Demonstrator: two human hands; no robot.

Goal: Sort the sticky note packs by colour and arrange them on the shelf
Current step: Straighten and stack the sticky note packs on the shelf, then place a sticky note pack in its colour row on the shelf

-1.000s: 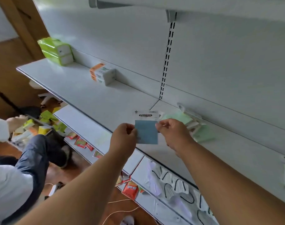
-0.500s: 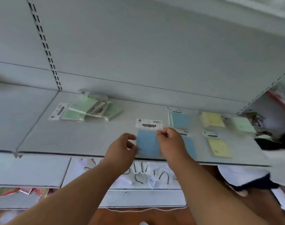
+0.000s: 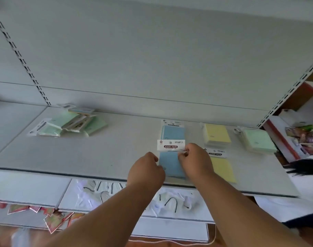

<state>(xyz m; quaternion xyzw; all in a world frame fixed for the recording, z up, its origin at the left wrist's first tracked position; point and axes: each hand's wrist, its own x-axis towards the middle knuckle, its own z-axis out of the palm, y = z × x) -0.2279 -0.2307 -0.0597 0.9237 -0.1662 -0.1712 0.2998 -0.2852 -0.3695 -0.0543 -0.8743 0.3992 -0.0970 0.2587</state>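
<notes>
Blue sticky note pack (image 3: 170, 164), head view: left hand (image 3: 145, 172) and right hand (image 3: 194, 160) are pinching its side edges at the shelf (image 3: 116, 154) front, below another blue pack (image 3: 173, 132). Advisable: lowering flat, header aligned with column.

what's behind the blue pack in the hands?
Behind the held blue pack, toward the back wall, another blue pack lies flat on the shelf. Its near edge is hidden by the held pack's white header. Both hands pinch the held pack.
</notes>
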